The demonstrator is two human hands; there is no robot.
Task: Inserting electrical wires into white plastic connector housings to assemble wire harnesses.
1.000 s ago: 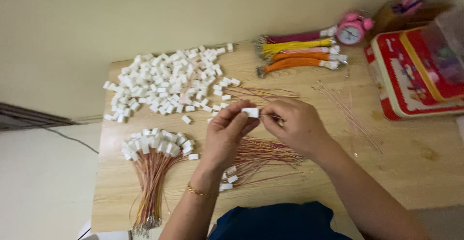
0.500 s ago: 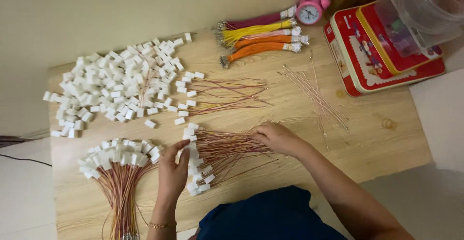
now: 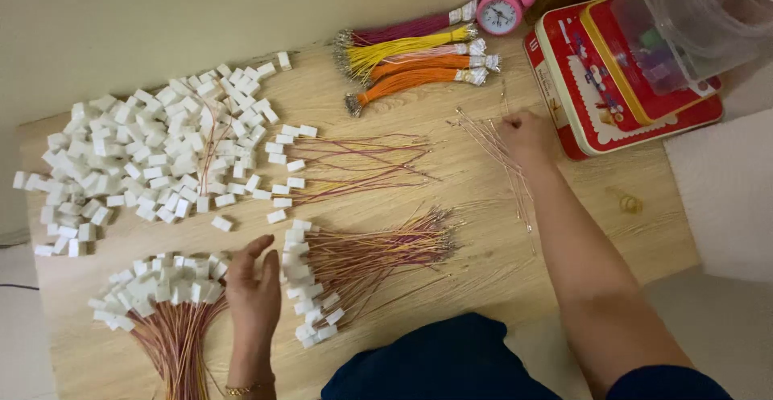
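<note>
Loose terminal wires (image 3: 499, 146): thin strands, long axis running from the red tin (image 3: 580, 118) toward the table's near edge. Right hand (image 3: 527, 136) rests on their far end beside the tin, fingers curled; grip cannot be told. Left hand (image 3: 254, 283), well apart, fingers spread, holds nothing.

Loose thin wires (image 3: 498, 144): pinkish strands, fanned flat on the wooden surface (image 3: 483, 263), just left of the red tin (image 3: 600, 110). Bundle of wires with white connectors (image 3: 354, 267): lying flat, connectors leftward, well below-left of the tin.
</note>
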